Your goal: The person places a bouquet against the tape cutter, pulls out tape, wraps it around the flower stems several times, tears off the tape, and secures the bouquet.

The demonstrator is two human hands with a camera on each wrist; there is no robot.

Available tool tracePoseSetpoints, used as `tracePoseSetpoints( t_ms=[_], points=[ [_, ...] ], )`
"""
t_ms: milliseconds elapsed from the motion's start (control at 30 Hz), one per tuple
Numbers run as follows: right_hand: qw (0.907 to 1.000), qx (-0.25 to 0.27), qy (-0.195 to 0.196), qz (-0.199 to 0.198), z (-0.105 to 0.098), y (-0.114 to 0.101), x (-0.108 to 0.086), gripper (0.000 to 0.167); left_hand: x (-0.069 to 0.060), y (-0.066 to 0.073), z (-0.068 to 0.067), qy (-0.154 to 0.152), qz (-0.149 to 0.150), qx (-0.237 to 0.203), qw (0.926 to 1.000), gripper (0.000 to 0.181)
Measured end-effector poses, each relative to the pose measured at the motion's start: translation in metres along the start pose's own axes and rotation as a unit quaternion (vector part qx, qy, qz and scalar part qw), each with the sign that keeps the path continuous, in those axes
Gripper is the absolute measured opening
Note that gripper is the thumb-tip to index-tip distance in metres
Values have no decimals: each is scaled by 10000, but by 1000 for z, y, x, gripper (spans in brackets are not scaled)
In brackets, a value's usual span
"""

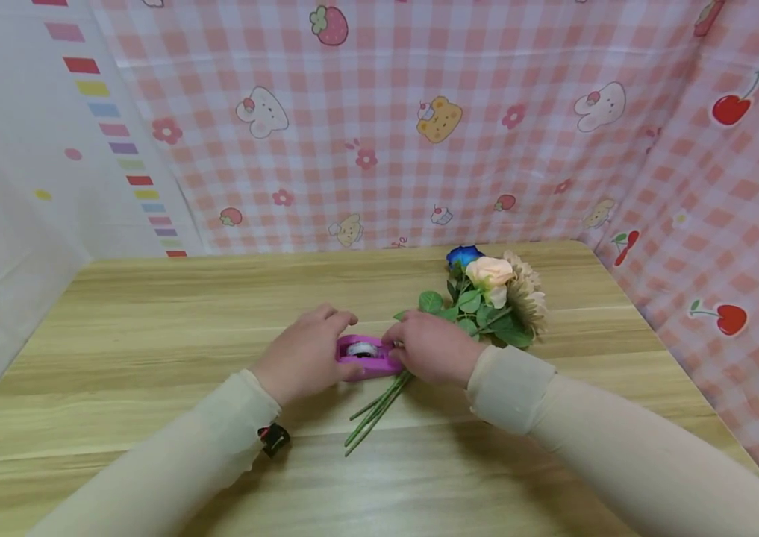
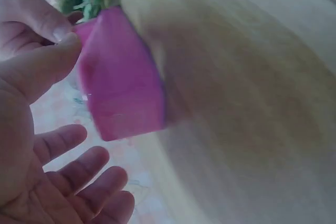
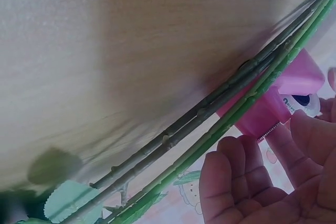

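Left hand [image 1: 304, 352]: fingers [image 2: 86, 163] loosely bent, set wide of the thumb; thumb at the dispenser's upper edge, apparently touching; fingers along the far side, with a gap visible in the left wrist view. Right hand [image 1: 434, 343]: thumb and index finger close together at the serrated cutter [image 3: 270, 130]; other fingers loosely curled, side by side. Cannot tell from any view: whether pinching tape there or merely touching the dispenser.

Pink tape dispenser [image 1: 374, 367]: on the surface [image 1: 151, 335], near mid-width, well apart from left and right edges. Located between both hands, left end beside left thumb and fingers, cutter end beside right thumb and index finger. Tape roll [image 1: 362, 348] seated inside.

Stems [image 1: 379, 412]: just beside the dispenser's right end, passing under the right hand, cut ends directed toward the near edge. Flower heads beyond the right hand, near the far edge, right of middle, with green leaves [image 1: 469, 301] among them.

Count: two hands; one dispenser; one roll; one blue flower [image 1: 463, 256]; one peach flower [image 1: 490, 274]; at least one beige flower [image 1: 532, 294]; at least three stems. Beyond the far edge: one pink checked cloth [image 1: 379, 97], hanging upright.
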State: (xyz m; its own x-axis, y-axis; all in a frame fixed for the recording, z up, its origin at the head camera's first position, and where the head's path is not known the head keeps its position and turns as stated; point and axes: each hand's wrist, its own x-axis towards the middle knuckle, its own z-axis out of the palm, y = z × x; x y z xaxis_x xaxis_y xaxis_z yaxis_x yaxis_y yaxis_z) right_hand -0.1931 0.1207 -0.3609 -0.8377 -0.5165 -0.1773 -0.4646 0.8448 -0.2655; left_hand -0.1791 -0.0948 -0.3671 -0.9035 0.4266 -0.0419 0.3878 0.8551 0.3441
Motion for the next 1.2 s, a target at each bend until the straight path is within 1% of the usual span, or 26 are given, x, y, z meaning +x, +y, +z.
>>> tracePoseSetpoints(
  t_ms=[100, 200, 400, 700, 1000, 1200],
  points=[
    [10000, -5, -33, 53, 0, -1, 0, 26, 2, -2, 3, -186, 30, 35, 9998, 77],
    [9999, -21, -54, 84, -1, -1, -1, 26, 2, -2, 7, -272, 49, 20, 9996, 78],
    [10000, -63, -35, 14, -1, -2, 0, 25, 3, -1, 12, -264, 74, 24, 9996, 76],
    [9997, -189, -152, -19, 0, -3, 2, 25, 3, 0, 12, -228, 108, 87, 9996, 68],
    [9986, 135, -422, 289, -1, -5, 9, 23, 6, -2, 14, -192, 139, 93, 9997, 63],
    [9971, 390, -467, 460, -2, -5, 9, 21, 5, 0, 13, -188, 137, 62, 9997, 62]
  ],
)
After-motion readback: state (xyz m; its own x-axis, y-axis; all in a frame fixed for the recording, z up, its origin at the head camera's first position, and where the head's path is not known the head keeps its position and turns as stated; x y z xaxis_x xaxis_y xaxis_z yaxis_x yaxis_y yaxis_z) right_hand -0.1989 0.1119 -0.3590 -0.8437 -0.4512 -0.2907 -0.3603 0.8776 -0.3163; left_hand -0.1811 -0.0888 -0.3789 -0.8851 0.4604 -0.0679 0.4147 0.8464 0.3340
